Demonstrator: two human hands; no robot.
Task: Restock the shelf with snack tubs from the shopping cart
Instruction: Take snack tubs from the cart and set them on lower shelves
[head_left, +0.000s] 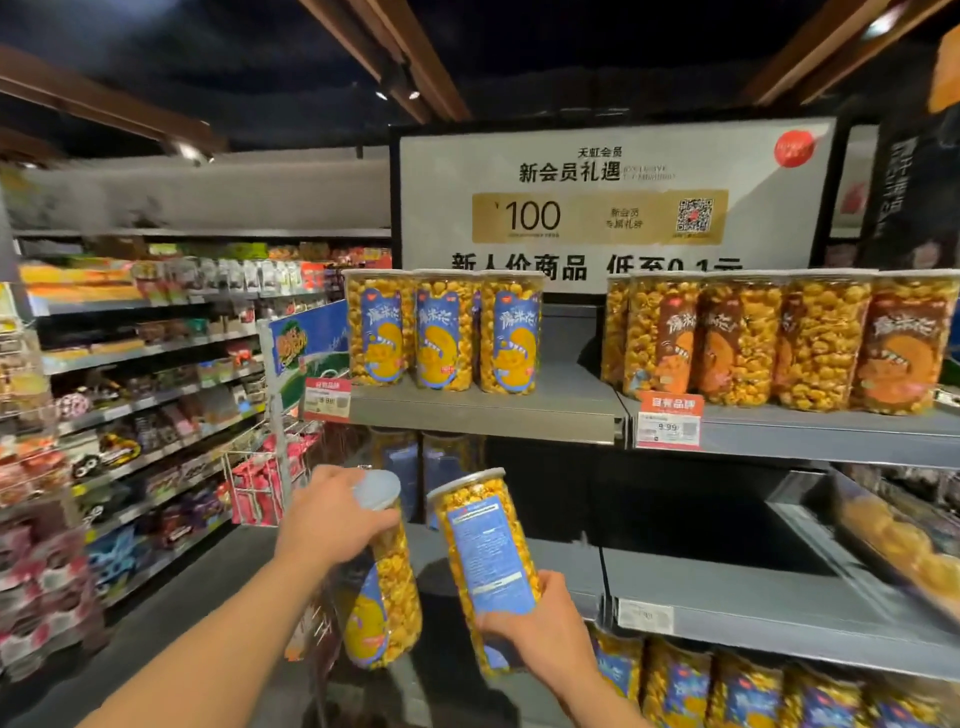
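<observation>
Snack tub (387, 603) gripped by left fingers (371, 522), second tub (488, 561) gripped by right fingers (553, 587), shelved tubs (444, 332) above

You are holding two blue-label tubs (382, 587); three more are standing on the top shelf (519, 408), alongside five brown-label tubs (821, 343) and two red price tags (669, 420).

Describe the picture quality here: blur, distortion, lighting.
Head view: wide-angle distortion bows the top shelf and slants the ceiling beams; the aisle racks at left and the lower right corner are smeared; the ceiling is dark, the sign brightly lit; the left hand with the left tub and the right hand with the right tub are fairly sharp, the recess behind them in shadow.
</observation>
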